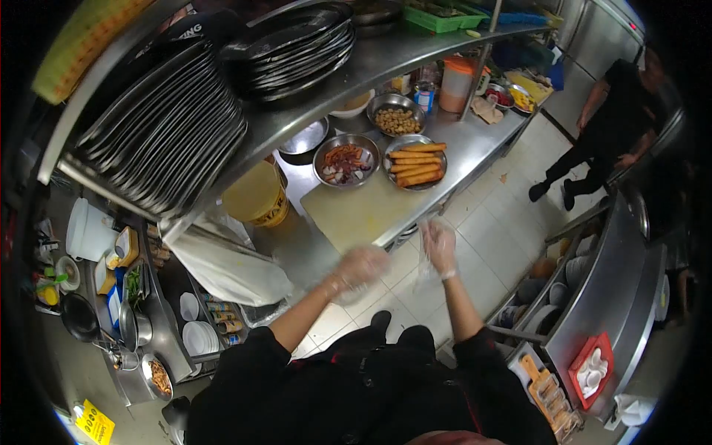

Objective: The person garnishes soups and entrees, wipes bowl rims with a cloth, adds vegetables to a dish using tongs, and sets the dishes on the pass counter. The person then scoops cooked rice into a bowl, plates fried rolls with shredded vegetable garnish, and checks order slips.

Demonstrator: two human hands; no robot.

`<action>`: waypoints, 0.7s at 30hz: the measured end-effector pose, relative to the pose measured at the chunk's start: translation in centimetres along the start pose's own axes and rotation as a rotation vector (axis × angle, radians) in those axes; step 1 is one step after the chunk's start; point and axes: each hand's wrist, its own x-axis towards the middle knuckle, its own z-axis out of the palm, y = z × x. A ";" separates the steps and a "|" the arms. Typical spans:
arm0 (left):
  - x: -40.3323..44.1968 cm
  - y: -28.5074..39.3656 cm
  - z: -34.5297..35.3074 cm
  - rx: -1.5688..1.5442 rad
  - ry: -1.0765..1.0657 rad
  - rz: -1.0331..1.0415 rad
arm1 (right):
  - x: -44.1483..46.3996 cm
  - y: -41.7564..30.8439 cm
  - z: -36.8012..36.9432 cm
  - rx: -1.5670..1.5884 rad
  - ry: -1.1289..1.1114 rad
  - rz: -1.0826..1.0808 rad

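Both of my hands wear clear plastic gloves. My left hand (363, 265) is blurred near the front edge of the pale cutting board (352, 211); its fingers cannot be made out. My right hand (439, 245) is raised over the tiled floor, beyond the counter edge, with loose glove plastic around it and its finger pose unclear. Past the board, a steel bowl (415, 184) holds several long golden fried rolls (417, 162). Beside it stands a bowl of reddish and pale pieces (346, 161), and behind them a bowl of small brown chunks (398, 119).
Stacked black plates (174, 133) fill the shelf above the counter. A yellow bucket (256, 196) stands left of the board. At the right, a person in dark clothes (612, 111) stands in the aisle. A red basket (591, 371) sits on the lower right counter.
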 end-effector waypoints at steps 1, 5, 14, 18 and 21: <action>0.8 -4.0 -1.5 -0.227 0.087 -0.325 | 3.7 1.3 1.5 -0.029 0.006 -0.115; 6.4 -14.8 -8.3 0.218 0.402 -0.350 | 19.0 1.2 4.8 0.033 -0.140 -0.177; 21.4 -24.0 -18.2 0.969 -0.010 -0.733 | 43.3 4.4 15.5 -0.570 -0.198 -0.492; 23.8 -27.6 -18.8 0.950 0.006 -0.795 | 48.6 6.4 18.5 -0.579 -0.219 -0.494; 24.9 -29.7 -19.3 0.930 0.012 -0.832 | 51.0 7.4 20.0 -0.574 -0.257 -0.493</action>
